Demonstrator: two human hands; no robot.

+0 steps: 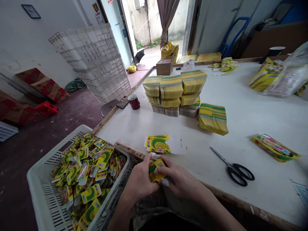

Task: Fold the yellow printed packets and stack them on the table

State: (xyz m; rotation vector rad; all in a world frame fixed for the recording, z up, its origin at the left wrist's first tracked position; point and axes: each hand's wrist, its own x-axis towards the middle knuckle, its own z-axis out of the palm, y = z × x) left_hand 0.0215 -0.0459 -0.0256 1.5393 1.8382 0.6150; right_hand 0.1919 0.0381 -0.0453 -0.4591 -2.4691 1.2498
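My left hand (141, 181) and my right hand (181, 181) meet at the near edge of the white table (252, 115). Both are closed around one small yellow-and-green packet (156, 170), held between their fingertips. Just beyond it, a short pile of the same flat packets (157, 144) lies on the table. To the left, below table height, a white plastic basket (42, 179) holds several loose filled packets (89, 173).
Black scissors (234, 168) lie to the right of my hands. Tall stacks of flat packets (175, 91) stand mid-table, with another stack (213, 117) beside them. A dark red mug (134, 101) and a phone (122, 102) sit at the left edge. White crates (96, 61) are stacked by the door.
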